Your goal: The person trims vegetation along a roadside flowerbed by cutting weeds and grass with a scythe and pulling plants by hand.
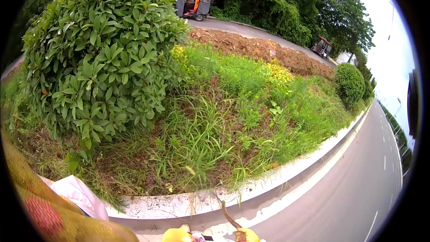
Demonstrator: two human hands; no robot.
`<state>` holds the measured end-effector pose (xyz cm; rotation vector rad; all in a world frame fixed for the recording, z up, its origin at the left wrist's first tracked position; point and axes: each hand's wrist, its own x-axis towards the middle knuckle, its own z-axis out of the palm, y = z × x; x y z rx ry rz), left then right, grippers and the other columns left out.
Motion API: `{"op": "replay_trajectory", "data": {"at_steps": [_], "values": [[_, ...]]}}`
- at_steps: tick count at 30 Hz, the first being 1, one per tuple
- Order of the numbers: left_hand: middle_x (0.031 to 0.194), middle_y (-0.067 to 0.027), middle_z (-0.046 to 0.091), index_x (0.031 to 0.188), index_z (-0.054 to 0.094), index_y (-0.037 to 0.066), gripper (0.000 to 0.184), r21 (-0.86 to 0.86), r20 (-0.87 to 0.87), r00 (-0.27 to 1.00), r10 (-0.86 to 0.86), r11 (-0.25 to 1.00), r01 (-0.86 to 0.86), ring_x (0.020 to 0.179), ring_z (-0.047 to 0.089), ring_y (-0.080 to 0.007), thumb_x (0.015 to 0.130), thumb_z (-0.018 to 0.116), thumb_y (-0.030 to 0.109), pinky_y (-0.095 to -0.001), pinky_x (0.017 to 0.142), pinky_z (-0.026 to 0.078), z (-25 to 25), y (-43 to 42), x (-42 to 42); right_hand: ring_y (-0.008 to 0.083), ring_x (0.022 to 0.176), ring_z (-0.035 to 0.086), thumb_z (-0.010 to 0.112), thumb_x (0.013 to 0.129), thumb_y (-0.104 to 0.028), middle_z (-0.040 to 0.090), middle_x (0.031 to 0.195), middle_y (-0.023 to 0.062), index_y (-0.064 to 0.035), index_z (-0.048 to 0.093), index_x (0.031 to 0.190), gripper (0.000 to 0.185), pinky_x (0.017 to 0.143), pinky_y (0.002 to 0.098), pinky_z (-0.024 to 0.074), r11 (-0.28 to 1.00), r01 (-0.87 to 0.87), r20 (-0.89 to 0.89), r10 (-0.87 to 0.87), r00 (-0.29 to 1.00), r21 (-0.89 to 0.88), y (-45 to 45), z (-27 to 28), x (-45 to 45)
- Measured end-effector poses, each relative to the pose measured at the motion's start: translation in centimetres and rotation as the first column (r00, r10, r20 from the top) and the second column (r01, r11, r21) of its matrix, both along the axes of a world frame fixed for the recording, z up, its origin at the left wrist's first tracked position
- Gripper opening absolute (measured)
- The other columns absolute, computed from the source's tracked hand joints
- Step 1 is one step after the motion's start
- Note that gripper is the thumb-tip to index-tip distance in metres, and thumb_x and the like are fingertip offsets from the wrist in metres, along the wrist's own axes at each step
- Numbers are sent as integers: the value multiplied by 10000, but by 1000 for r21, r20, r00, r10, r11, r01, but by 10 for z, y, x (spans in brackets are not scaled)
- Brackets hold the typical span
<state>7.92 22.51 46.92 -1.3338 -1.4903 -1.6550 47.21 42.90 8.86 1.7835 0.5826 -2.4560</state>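
At the bottom edge my right hand (247, 235), in a yellow glove, is closed around a curved brown wooden handle (230, 219). The handle rises up and left toward the white curb; a thin part at its upper end is hard to make out against the grass. My left hand (177, 235) appears as a rounded yellow glove shape, cut off by the bottom edge, with its fingers not distinguishable. Grass and weeds (201, 139) grow behind the curb, above both hands.
A white curb (179, 204) borders the planted strip. Left are a large round bush (98, 62), a yellow mesh bag (58, 210) and white cloth (80, 195). A road (331, 192) runs right. Beyond a dirt mound (255, 48), a person sits in a three-wheeler (207, 1).
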Motion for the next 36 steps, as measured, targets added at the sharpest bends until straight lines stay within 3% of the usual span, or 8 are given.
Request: {"op": "replay_trajectory", "data": {"at_steps": [6, 8, 12, 15, 18, 21, 26, 36], "values": [[626, -60, 581, 1338, 408, -64, 762, 159, -173, 983, 61, 987, -33, 510, 533, -85, 844, 675, 451, -189, 484, 415, 46, 0, 10, 195, 547, 538, 560, 913, -209, 556, 652, 51, -49, 533, 909, 163, 514, 338, 475, 984, -36, -121, 15, 993, -174, 19, -16, -23], [612, -58, 581, 1338, 406, -67, 764, 219, -157, 983, 93, 974, -57, 504, 533, -86, 844, 675, 451, -190, 482, 414, 48, -7, 13, 193, 532, 509, 535, 924, -264, 551, 703, 55, -56, 545, 961, 212, 519, 355, 460, 1000, -7, 6, 7, 1000, 12, 1, 2, -32], [629, -5, 481, 1377, 393, -8, 703, 15, 494, 835, 242, 958, -287, 486, 410, -66, 894, 600, 459, -219, 417, 338, -56, -16, 22, 182, 523, 495, 528, 919, -355, 568, 757, 69, -51, 551, 1070, 340, 524, 360, 454, 992, 101, -117, -110, 987, -75, -4, -16, -35], [707, -57, 588, 1227, 531, -20, 348, -600, 694, 595, 405, 782, 168, 606, 578, -94, 936, 533, 172, -236, 573, 479, -200, -20, 37, 180, 511, 484, 537, 903, -419, 579, 771, 84, 18, 541, 1101, 480, 526, 362, 449, 953, 218, -216, -263, 940, -210, -6, -40, -35], [1064, -127, 627, 1078, 610, 57, 269, -542, 829, 412, 377, 363, 758, 889, 639, -310, 907, 532, 250, -402, 788, 512, -324, -42, 120, 152, 507, 492, 561, 886, -395, 505, 628, 5, 70, 553, 1038, 489, 493, 304, 418, 942, 206, -216, -266, 939, -264, -16, -56, -42], [1064, -153, 625, 1145, 591, 60, 375, -431, 867, 357, 348, 163, 888, 991, 599, -343, 969, 450, 360, -391, 890, 464, -376, -31, 180, 123, 490, 472, 552, 892, -416, 434, 553, -47, 89, 567, 1025, 523, 475, 255, 384, 903, 187, -253, -298, 920, -386, -27, -63, -58], [984, -126, 634, 1104, 565, 43, 388, -472, 873, 449, 190, 96, 876, 926, 625, -283, 941, 512, 391, -364, 816, 477, -385, 1, 179, 132, 490, 493, 577, 873, -414, 488, 566, -20, 47, 588, 979, 473, 473, 265, 418, 990, -32, -188, 6, 982, -136, -63, -64, -91], [955, -124, 632, 1089, 560, 43, 358, -368, 887, 253, 385, 262, 892, 901, 626, -275, 913, 565, 354, -355, 793, 477, -420, -26, 203, 154, 478, 502, 603, 837, -385, 494, 584, -11, -41, 595, 891, 349, 455, 280, 401, 998, -57, -19, 57, 998, -21, -77, -106, -82]]}}
